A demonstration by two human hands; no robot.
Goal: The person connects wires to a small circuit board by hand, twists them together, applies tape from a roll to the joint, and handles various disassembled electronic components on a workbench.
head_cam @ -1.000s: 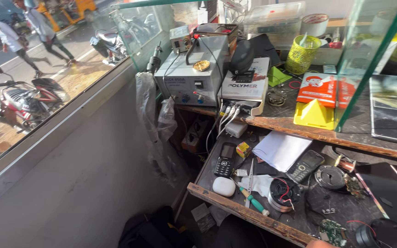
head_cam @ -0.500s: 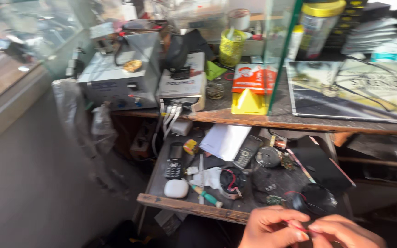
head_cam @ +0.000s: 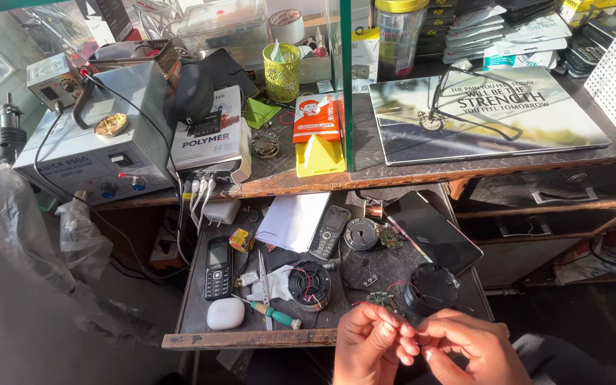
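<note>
2 hands pinch thin wires at the front edge of a cluttered repair tray.

The left hand (head_cam: 368, 346) and right hand (head_cam: 468, 349) meet fingertip to fingertip, each grasping the red wire (head_cam: 402, 329) between them; what else they grip cannot be told. The wire runs up toward a round black speaker (head_cam: 430, 289) and small circuit board (head_cam: 379, 300) just above. A green-handled screwdriver (head_cam: 274, 313) and white earbud case (head_cam: 224, 314) lie to the left.
</note>
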